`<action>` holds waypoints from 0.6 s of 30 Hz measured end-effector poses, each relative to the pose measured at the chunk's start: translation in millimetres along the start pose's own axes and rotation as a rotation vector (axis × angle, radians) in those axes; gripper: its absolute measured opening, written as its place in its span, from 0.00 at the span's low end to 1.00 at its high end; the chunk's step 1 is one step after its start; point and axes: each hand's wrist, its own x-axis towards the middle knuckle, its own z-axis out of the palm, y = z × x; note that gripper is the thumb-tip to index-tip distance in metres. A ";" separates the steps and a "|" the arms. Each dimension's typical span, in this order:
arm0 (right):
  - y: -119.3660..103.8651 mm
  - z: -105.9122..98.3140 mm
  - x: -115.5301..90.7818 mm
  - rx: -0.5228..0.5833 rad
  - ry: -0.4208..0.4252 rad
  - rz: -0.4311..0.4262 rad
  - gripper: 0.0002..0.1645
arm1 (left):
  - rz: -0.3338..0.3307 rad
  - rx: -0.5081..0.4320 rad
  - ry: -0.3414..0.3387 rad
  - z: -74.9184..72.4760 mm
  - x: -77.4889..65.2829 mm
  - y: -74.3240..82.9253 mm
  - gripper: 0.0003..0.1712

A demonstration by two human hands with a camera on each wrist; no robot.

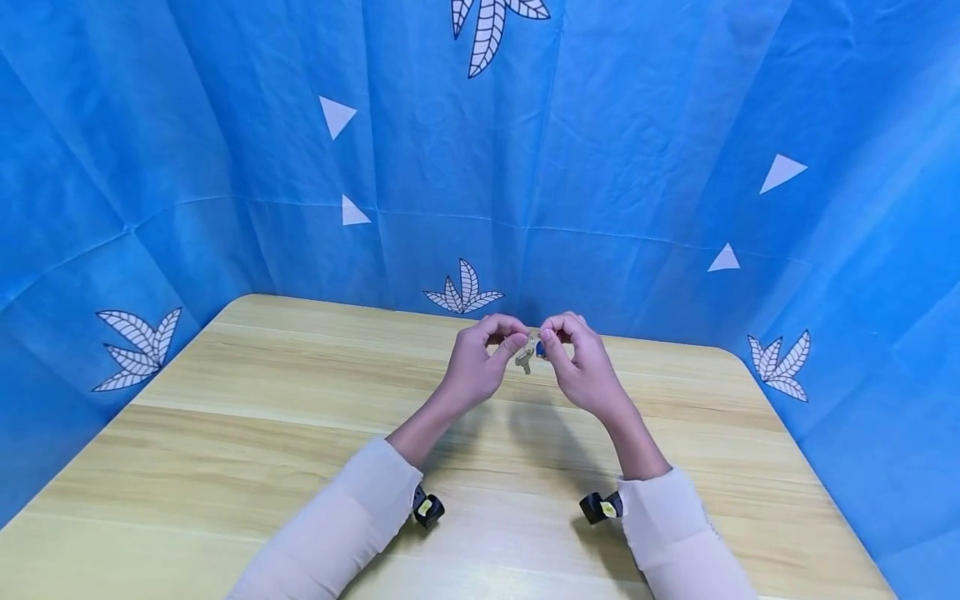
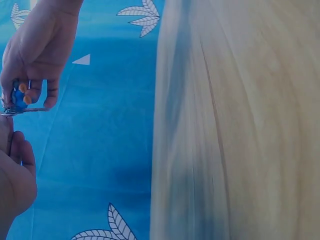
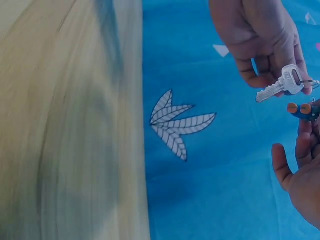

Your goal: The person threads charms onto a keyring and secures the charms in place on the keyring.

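Both hands meet over the far part of the table, raised above it. My left hand point(image 1: 477, 358) pinches a metal key ring point(image 3: 311, 84) between thumb and fingers. A silver key point(image 3: 284, 85) hangs from that ring, its blade pointing away from the fingers. Opposite, my right hand point(image 1: 583, 367) pinches a small blue charm point(image 3: 306, 111) with two round orange parts. Ring and charm are close together between the fingertips, and the fingers partly cover both. In the left wrist view the charm point(image 2: 20, 98) shows beneath the right fingers.
A pale wooden table point(image 1: 300, 417) with rounded far corners lies under the arms. Blue curtain cloth point(image 1: 600, 125) with white leaf prints and triangles surrounds it at the back and sides. A black wrist camera point(image 1: 428, 508) sits at the left sleeve, another black camera point(image 1: 600, 507) at the right.
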 end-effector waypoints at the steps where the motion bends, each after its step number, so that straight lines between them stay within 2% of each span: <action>1: -2.9 0.4 0.0 0.002 0.001 -0.005 0.08 | -0.003 -0.010 0.000 -0.5 -1.4 0.9 0.08; 5: -10.7 1.3 -0.6 -0.003 -0.001 -0.026 0.08 | 0.020 -0.020 -0.008 -2.2 -6.2 4.7 0.07; 12: -17.2 -0.1 -2.7 -0.012 -0.016 -0.049 0.07 | 0.113 -0.022 -0.002 -2.6 -6.8 8.3 0.05; 18: -20.0 -2.5 -3.7 -0.021 -0.022 -0.072 0.07 | 0.125 -0.033 0.012 -4.0 -5.0 12.4 0.05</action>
